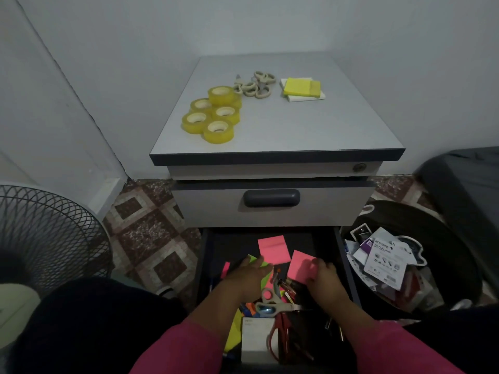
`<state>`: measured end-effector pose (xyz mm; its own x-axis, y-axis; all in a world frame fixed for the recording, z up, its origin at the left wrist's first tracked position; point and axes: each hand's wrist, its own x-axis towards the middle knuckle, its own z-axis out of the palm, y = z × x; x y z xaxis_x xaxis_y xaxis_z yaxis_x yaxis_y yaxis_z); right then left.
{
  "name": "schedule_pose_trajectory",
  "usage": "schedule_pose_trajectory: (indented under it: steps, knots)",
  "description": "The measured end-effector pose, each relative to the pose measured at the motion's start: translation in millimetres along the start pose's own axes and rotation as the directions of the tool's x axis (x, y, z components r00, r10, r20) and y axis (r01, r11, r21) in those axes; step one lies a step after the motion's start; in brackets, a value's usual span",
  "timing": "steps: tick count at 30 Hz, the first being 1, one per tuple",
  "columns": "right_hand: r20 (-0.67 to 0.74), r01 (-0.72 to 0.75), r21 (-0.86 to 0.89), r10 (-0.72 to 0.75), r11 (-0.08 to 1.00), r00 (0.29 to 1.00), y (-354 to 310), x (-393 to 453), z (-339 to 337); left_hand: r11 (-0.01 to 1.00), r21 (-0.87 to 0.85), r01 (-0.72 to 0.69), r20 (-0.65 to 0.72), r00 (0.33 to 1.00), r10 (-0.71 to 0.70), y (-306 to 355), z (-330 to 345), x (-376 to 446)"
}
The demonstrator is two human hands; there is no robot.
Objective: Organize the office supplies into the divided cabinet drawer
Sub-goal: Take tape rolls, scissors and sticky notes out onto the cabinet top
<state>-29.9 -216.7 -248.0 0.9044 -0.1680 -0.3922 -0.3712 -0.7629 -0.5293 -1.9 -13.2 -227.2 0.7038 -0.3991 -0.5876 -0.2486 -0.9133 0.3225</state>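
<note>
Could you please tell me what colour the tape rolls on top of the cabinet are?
Translucent yellow with pale cores, the tape rolls show best in the head view.

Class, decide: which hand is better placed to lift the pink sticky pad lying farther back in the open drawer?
Left. The left hand lies just beside the rear pink pad; the right hand already rests on the other pink pad.

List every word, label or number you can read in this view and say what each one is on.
"eco shop": white battery blister card in the black bin right of the drawer.
"ALKALINE": same card, below the brand.
Smaller print lower on that card: too small to read.
Print on the white box in the drawer: too blurred to read.
Purple packet in the bin: unreadable.
</note>
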Motion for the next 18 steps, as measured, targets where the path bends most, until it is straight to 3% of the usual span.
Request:
schedule_pose_trajectory:
  steps: [3,10,15,18]
  knots:
    - [-0.012,-0.031,0.028,0.032,0.999,0.999,-5,4,-1,0.999,-0.046,-0.013,-0.064,0.998,0.01,-5,-2,0]
    - [0.125,0.036,-0.293,0.001,0.955,0.992,-15,8,-10,0.986,-0.041,0.16,-0.171,0.971,-0.165,-29,-3,1]
    - [0.004,-0.025,-0.533,0.033,0.846,0.999,-31,-1,-18,0.974,-0.098,0.204,-0.171,0.961,-0.219,-38,-1,0]
    - [-0.013,-0.031,-0.549,0.028,0.835,1.0,-50,-1,-35,0.975,-0.101,0.198,-0.162,0.964,-0.212,-39,-2,-1]
